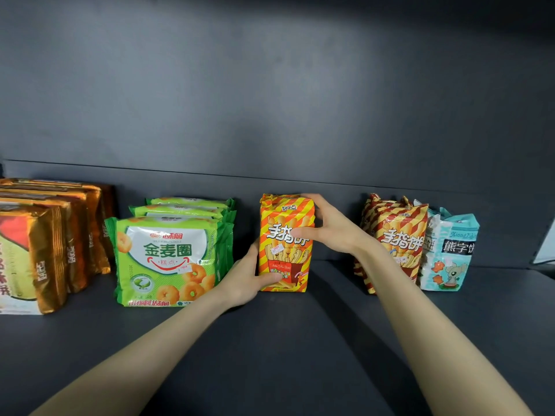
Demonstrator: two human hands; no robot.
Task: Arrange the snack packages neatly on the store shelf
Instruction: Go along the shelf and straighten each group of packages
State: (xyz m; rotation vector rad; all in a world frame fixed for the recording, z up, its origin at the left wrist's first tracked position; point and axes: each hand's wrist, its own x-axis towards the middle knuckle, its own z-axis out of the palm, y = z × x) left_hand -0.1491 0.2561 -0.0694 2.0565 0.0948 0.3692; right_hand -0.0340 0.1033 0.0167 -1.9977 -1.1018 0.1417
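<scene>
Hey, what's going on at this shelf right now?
A person is arranging snacks on a shelf. Both hands hold one upright orange striped package: the left hand grips its lower left edge, the right hand its upper right. Green packages and gold packages stand to its left, a red striped package and a pale blue package to its right.

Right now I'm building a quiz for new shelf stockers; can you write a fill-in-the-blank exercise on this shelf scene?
The left hand and the right hand both hold the orange striped bag, which stands ___ on the shelf.
The right hand grips it near its ___, the left hand lower down.
Just left of it, the ring-snack packages have ___ wrappers.
The light blue bag is the one farthest ___.
Missing words: upright; top; green; right.
</scene>
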